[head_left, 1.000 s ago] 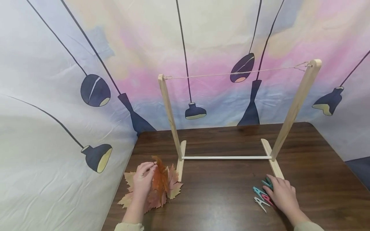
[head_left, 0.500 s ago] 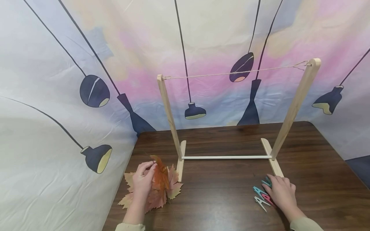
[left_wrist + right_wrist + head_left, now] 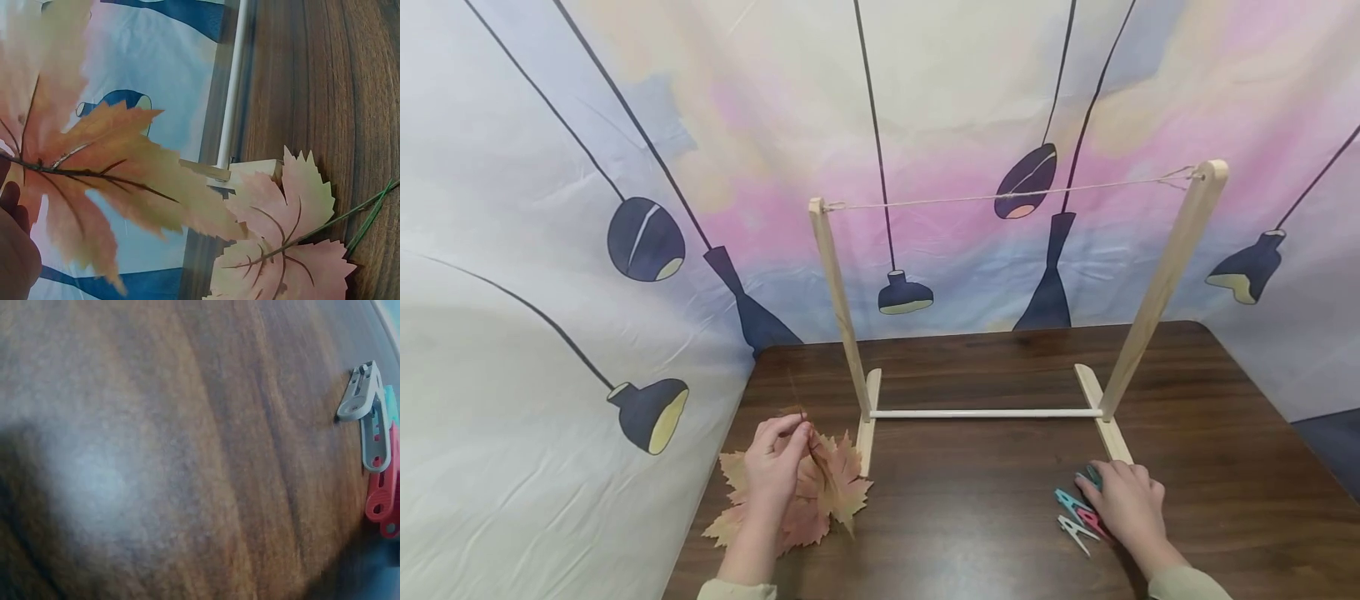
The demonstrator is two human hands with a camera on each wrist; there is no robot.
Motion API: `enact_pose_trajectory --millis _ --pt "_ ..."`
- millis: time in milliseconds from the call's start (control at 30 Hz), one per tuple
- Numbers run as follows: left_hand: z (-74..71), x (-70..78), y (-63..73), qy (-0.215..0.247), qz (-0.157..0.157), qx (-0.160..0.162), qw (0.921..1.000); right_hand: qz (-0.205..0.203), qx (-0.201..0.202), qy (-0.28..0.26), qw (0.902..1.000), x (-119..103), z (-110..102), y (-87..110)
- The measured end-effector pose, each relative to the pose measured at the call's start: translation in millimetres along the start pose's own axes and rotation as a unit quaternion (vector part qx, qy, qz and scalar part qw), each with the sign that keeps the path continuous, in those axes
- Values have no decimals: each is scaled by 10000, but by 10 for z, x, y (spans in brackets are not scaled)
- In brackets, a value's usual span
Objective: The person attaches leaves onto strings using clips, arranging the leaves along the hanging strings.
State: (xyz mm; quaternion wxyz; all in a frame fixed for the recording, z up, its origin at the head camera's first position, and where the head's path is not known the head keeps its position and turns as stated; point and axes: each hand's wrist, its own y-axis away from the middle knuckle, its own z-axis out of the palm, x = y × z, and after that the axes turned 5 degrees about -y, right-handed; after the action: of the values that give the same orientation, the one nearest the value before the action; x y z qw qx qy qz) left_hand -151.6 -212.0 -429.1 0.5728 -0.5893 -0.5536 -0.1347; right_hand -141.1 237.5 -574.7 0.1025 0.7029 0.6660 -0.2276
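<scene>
My left hand [image 3: 772, 467] pinches the stem of an orange-tan artificial maple leaf [image 3: 119, 169] between thumb and fingers. The leaf is raised above a pile of pale pink and yellow maple leaves [image 3: 730, 527] at the table's left side. In the left wrist view, a pink leaf [image 3: 287, 250] with a green stem lies below it. My right hand [image 3: 1129, 504] rests low on the table, thumb and index finger about a dark teal clothespin [image 3: 1093, 477], partly hidden. Beside it lie a light blue clothespin [image 3: 1070, 502], a red clothespin [image 3: 1091, 522] and a white clothespin [image 3: 1075, 533].
A wooden stand [image 3: 838, 308] with two uprights rises mid-table. String [image 3: 970, 200] spans its tops, and a white rod [image 3: 985, 413] joins its feet. Behind the brown table [image 3: 962, 517] hangs a lamp-printed cloth [image 3: 760, 125].
The leaf in my left hand has turned, so its vivid orange side no longer shows in the head view. My right hand stays at the clothespins. The head view shifts slightly.
</scene>
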Motion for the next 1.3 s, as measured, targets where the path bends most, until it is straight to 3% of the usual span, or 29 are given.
enact_pose_trajectory --millis 100,233,467,833,1100,1300 --pt "16 -124 -10 -223 143 35 9996 -39 192 -157 9997 -18 -20 -5" --pt "36 -84 -21 -649 592 95 9961 -50 345 -418 9985 -68 -82 -37" --pt "123 8 -64 -1214 1438 309 9816 -248 582 -827 9946 -209 -261 -124" --pt "284 82 -115 -1160 1745 459 9767 -171 549 -1559 9861 -320 -473 -200" --pt "363 176 -130 -1081 1734 450 9779 3 377 -2000 9791 -420 -641 -256" --pt "431 231 -154 -844 1750 339 9804 -197 467 -2093 9765 -528 -814 -352"
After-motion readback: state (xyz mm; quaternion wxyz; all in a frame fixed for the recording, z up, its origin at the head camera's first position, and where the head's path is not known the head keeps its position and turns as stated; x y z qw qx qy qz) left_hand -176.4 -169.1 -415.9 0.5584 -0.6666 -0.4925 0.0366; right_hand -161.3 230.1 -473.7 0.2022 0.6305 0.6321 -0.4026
